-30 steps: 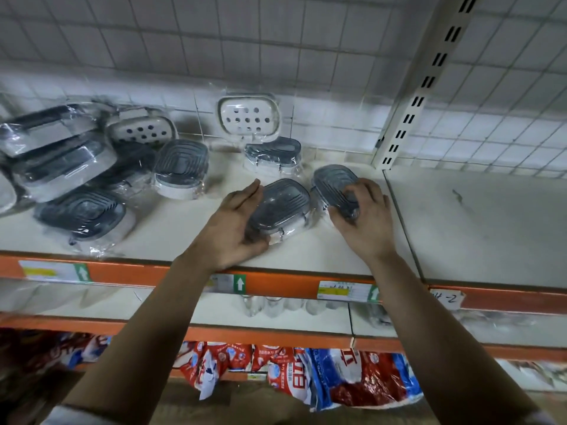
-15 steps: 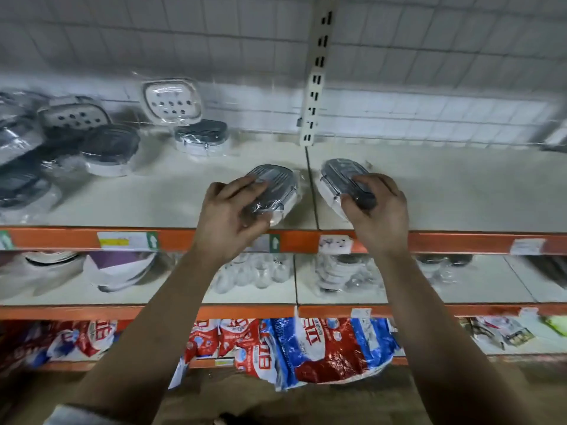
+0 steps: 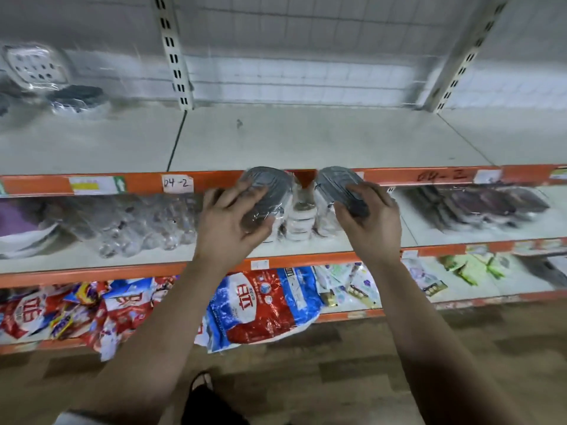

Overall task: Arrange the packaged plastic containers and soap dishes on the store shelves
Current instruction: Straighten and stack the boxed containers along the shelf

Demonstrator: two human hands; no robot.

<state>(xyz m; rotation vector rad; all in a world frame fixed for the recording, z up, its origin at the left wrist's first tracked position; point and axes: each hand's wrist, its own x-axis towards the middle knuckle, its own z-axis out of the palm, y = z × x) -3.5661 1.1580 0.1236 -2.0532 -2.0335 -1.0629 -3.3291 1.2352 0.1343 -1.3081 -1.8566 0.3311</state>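
Note:
My left hand [image 3: 231, 223] grips a wrapped soap dish with a dark grey ribbed lid [image 3: 270, 187]. My right hand [image 3: 369, 222] grips a second wrapped grey-lidded soap dish [image 3: 334, 180]. Both dishes are held in the air in front of the orange lip of the upper shelf [image 3: 306, 142], off its surface. At the far left of that shelf a white perforated soap dish [image 3: 33, 67] leans against the back wall, with a dark-lidded wrapped dish [image 3: 76, 98] in front of it. The view is blurred.
Two slotted white uprights [image 3: 173, 53] [image 3: 466, 53] rise behind the upper shelf. The middle shelf holds clear wrapped glassware [image 3: 138, 223], stacked small round containers [image 3: 302, 220] and dark packs [image 3: 478, 210]. Red and blue bags [image 3: 260, 305] fill the bottom shelf. My shoe [image 3: 201, 381] shows on the wooden floor.
The view has swung right along the shelf. Both hands carried their soap dishes off the shelf surface, rightward past the upright, and now hold them in front of the shelf edge.

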